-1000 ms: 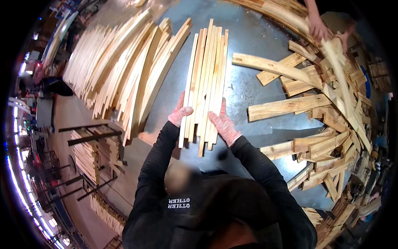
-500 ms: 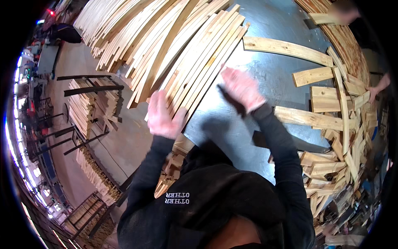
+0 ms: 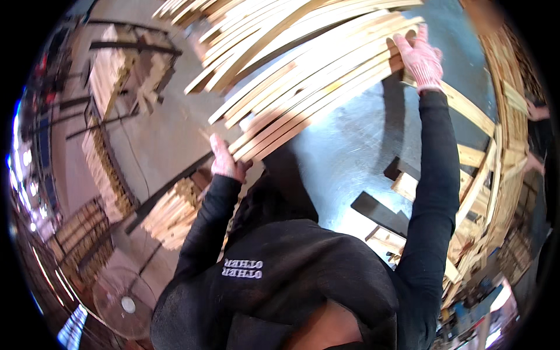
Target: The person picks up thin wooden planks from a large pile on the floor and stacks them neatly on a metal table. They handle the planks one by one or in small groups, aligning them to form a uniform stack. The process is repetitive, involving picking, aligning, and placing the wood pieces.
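A row of long pale wooden strips [image 3: 326, 81] lies side by side on the metal table, slanting from lower left to upper right. My left hand [image 3: 229, 163], in a pinkish-white glove, is at their near left ends, with a finger raised beside them and the others curled against the ends. At the far right ends is my right hand [image 3: 423, 63], gloved alike, its fingers bent over the strips' edge. The undersides of both grips are hidden. Behind the row, a curved-looking loose strip [image 3: 256, 46] crosses more strips.
The metal table [image 3: 350, 146] has a shiny top. Short boards [image 3: 466, 111] and offcuts pile up along its right side, where another person's hand [image 3: 536, 111] shows. Left, stacked wood [image 3: 114, 73] stands on dark racks; a round fan [image 3: 125, 303] is at lower left.
My right hand has moved away to the upper right, onto the strips' far ends. My left hand has shifted from on top of the strips to their near ends. The view has turned.
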Demonstrator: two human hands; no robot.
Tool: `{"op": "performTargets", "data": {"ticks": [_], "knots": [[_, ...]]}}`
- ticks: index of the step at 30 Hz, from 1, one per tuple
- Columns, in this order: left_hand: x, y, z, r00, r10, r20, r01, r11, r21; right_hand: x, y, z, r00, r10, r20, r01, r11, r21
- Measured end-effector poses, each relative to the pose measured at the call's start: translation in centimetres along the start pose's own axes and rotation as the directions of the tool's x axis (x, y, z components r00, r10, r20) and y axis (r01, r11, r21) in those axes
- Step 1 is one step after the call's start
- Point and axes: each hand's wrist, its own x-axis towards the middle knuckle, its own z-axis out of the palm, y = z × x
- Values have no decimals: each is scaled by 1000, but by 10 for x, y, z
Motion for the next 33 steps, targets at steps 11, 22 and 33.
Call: {"op": "performTargets", "data": {"ticks": [11,22,33], "knots": [[-110,165,61,399,746,533,-344,661,-667,-230,-83,-84,936,143,-323,258,346,902],[-117,132,208,436,334,835,-896,71,439,-239,-138,34,864,39,502,-439,547,713],[-25,166,283,681,289,673,-361,-667,652,-157,-30,2,995,95,-23,-75,891,449]]}}
